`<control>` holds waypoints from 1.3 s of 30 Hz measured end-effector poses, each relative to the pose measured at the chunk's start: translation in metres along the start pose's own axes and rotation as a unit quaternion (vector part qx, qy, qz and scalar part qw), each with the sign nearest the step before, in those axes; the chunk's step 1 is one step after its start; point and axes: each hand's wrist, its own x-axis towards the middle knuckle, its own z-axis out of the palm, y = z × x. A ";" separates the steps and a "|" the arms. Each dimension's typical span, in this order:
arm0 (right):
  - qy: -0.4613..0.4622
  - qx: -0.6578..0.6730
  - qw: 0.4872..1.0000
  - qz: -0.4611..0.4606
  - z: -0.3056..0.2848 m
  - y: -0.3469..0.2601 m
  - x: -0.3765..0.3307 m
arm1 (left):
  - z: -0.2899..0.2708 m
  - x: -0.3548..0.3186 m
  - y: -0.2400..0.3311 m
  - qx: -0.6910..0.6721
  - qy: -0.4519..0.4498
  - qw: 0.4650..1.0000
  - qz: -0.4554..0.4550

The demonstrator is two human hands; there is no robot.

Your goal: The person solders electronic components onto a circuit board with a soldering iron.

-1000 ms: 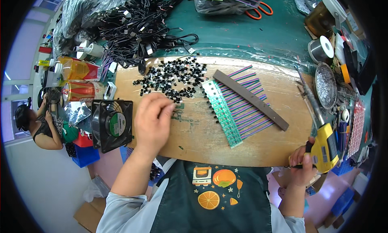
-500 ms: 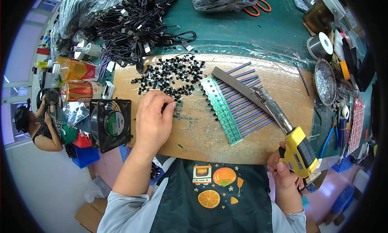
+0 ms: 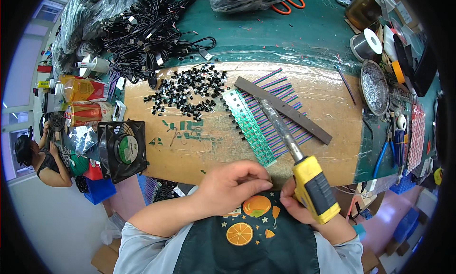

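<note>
My right hand (image 3: 295, 203) grips a yellow and black soldering gun (image 3: 317, 191), its long metal tip reaching over the row of boards. Close by at the board's near edge, my left hand (image 3: 232, 186) has its fingers curled in a pinch; whatever lies between them is hidden. Beyond both hands lies a green and white panel of small circuit boards (image 3: 249, 127), with purple and dark wires fanning out to its right. A flat brown bar (image 3: 304, 123) rests across the wires. Small black parts line the panel's left edge.
A pile of small black components (image 3: 190, 91) sits on the brown work board (image 3: 190, 155). Black cables (image 3: 142, 41) heap behind it. A black fan (image 3: 122, 149) stands left. On the right are a solder spool (image 3: 366, 45) and a round dish (image 3: 375, 87). Someone sits far left.
My left hand has come from the component pile toward me and right. My right hand has brought the soldering gun leftward, its tip now off the bar. The view has shifted slightly.
</note>
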 end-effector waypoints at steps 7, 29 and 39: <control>0.021 0.043 0.999 -0.013 0.005 -0.003 0.007 | 0.007 0.008 0.002 -0.044 -0.079 0.996 0.000; 0.029 0.268 0.961 0.060 0.008 -0.010 0.009 | -0.005 0.017 -0.002 0.171 -0.092 0.934 0.299; -0.018 0.173 0.984 0.021 0.003 0.006 -0.009 | -0.029 0.025 -0.004 0.399 0.097 0.841 0.352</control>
